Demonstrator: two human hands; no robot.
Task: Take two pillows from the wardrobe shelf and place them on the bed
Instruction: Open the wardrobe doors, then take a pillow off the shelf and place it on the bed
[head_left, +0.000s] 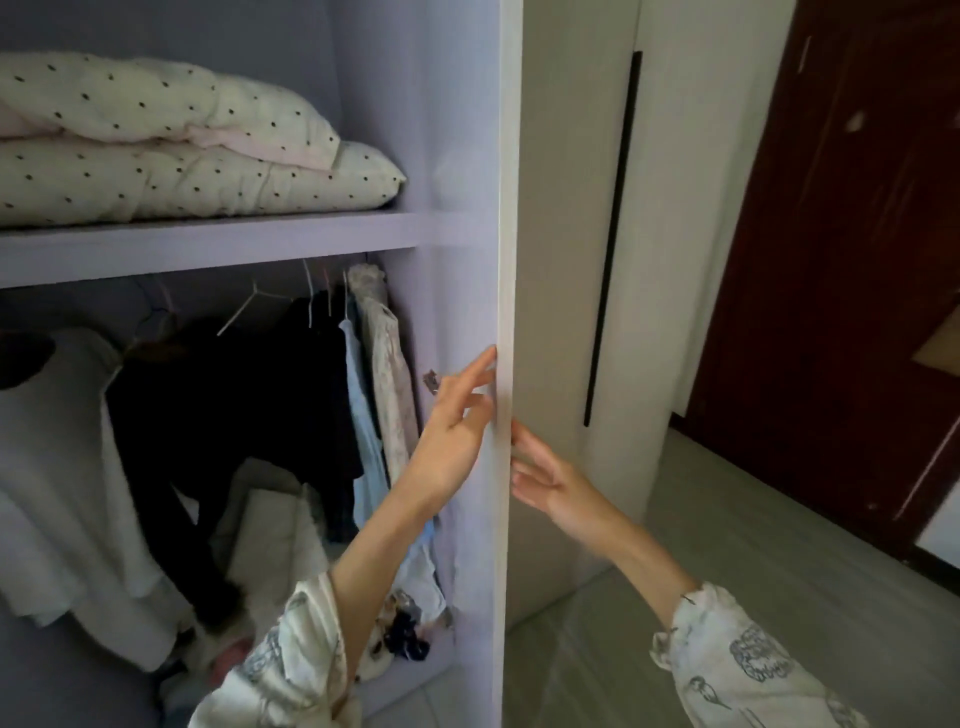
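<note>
Two dotted cream pillows (171, 156) stacked on wardrobe shelf (218, 241), upper left of frame. Centre frame: left hand (457, 431) and right hand (545, 480), both open, fingers spread, either side of wardrobe door edge (506, 312). Nothing gripped.

Two pillows (171, 150) stacked on the shelf (208, 244), seemingly above hanging clothes (234, 395).

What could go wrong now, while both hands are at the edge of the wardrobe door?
The left hand and right hand flank the door edge, so fingers might get pinched. The two dotted pillows lie stacked on the high shelf; pulling the lower one first could tumble the upper one.
</note>
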